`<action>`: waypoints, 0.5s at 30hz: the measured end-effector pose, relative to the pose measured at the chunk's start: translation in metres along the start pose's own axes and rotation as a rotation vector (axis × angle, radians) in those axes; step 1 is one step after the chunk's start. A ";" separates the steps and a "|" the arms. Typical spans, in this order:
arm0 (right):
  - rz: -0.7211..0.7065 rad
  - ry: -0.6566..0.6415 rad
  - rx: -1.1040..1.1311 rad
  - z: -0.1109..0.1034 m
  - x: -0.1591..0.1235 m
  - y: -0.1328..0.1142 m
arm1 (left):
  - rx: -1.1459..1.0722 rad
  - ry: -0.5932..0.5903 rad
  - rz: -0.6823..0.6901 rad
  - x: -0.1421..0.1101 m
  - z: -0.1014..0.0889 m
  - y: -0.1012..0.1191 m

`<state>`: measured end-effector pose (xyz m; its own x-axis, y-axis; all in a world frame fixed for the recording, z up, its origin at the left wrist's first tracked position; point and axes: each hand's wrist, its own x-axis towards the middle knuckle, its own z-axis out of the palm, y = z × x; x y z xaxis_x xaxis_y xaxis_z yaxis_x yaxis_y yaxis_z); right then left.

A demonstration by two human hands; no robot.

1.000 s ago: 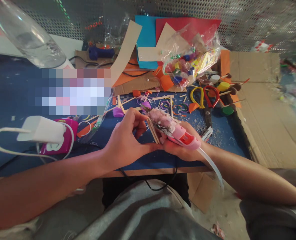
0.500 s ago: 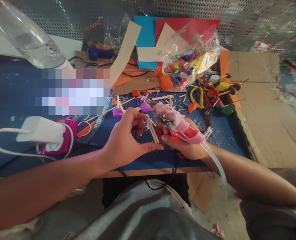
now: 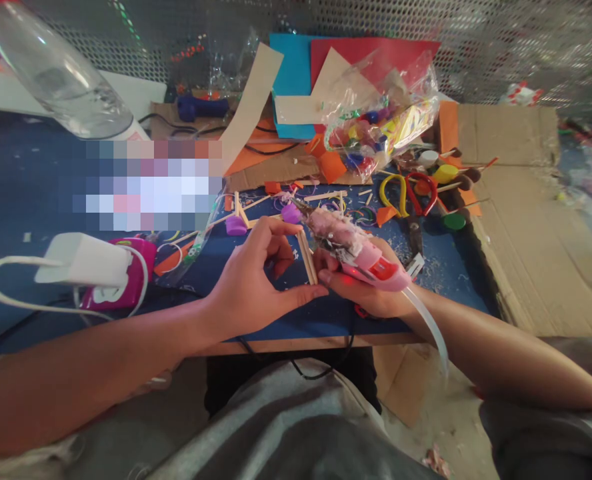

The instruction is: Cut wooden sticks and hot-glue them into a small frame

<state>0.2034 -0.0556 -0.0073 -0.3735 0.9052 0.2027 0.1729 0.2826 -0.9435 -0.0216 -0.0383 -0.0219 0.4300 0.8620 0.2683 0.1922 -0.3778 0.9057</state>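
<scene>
Between the thumb and forefinger of my left hand (image 3: 261,280) are short wooden sticks (image 3: 308,257), lying side by side and gripped at their ends. My right hand (image 3: 366,287) is wrapped round a pink hot glue gun (image 3: 349,243) with a red light glowing near the grip. Its front is caked in whitish glue, and its nozzle points up and left, past the sticks. A clear glue stick (image 3: 433,333) curves out of its back end. The right fingertips are close to the sticks; whether they touch them I cannot tell.
Scissors (image 3: 409,200) with yellow and red handles lie right of the glue gun. Purple caps (image 3: 236,225), stick scraps and a plastic bag of coloured caps (image 3: 376,133) lie behind. A white charger (image 3: 83,260) stands at left, a bottle (image 3: 71,87) beyond it, cardboard (image 3: 541,220) at right.
The sticks between my left fingers have turned slightly more upright. My left hand has shifted a touch, while the glue gun stays nearly where it was.
</scene>
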 end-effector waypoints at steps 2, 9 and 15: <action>-0.003 -0.004 -0.018 -0.001 0.001 -0.001 | 0.013 -0.019 0.002 0.000 0.000 0.000; -0.049 0.030 -0.021 -0.002 0.000 0.001 | -0.003 -0.058 0.023 0.000 -0.001 0.000; -0.027 0.046 0.030 -0.001 -0.001 0.004 | -0.012 -0.071 0.024 -0.002 -0.001 -0.001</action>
<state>0.2050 -0.0553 -0.0108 -0.3355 0.9111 0.2393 0.1357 0.2981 -0.9448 -0.0235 -0.0396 -0.0229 0.4957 0.8267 0.2663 0.1708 -0.3934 0.9034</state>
